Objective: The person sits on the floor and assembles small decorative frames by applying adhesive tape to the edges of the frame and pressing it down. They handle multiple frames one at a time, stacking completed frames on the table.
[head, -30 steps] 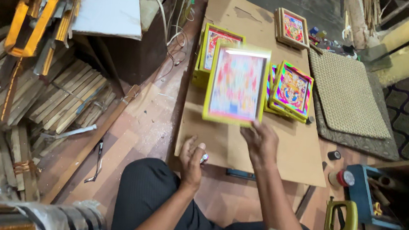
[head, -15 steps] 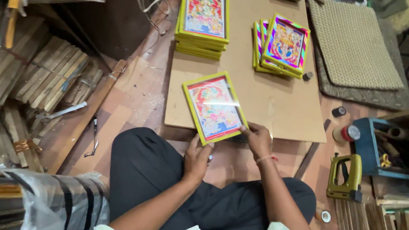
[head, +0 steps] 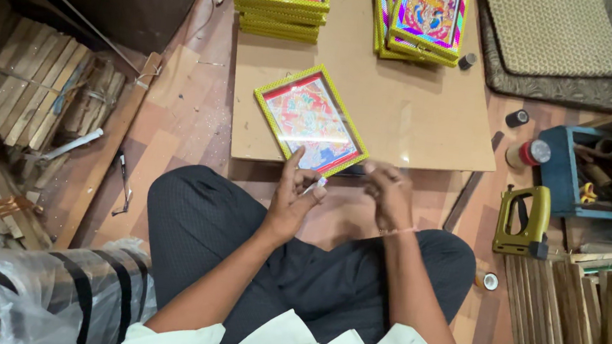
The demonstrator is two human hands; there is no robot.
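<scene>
A framed picture (head: 310, 118) with a yellow-green border lies face up on a brown board (head: 413, 108), its near corner over the board's edge. My left hand (head: 291, 196) holds a small white object pinched in its fingers just below that corner. Beside it, my right hand (head: 389, 193) is blurred with its fingers curled and nothing visible in it, close to the frame's near corner. I sit cross-legged in dark trousers behind the board.
Two stacks of similar frames (head: 283, 3) (head: 424, 17) sit at the board's far side. A woven mat (head: 556, 39) lies at the top right. A yellow staple gun (head: 524, 222), tape rolls (head: 529, 153) and a blue tool box (head: 582, 172) are at the right. Wooden strips (head: 28, 92) pile up at the left.
The frame was lowered from upright in my right hand onto the board. My right hand let go of it, and both hands now meet near its corner.
</scene>
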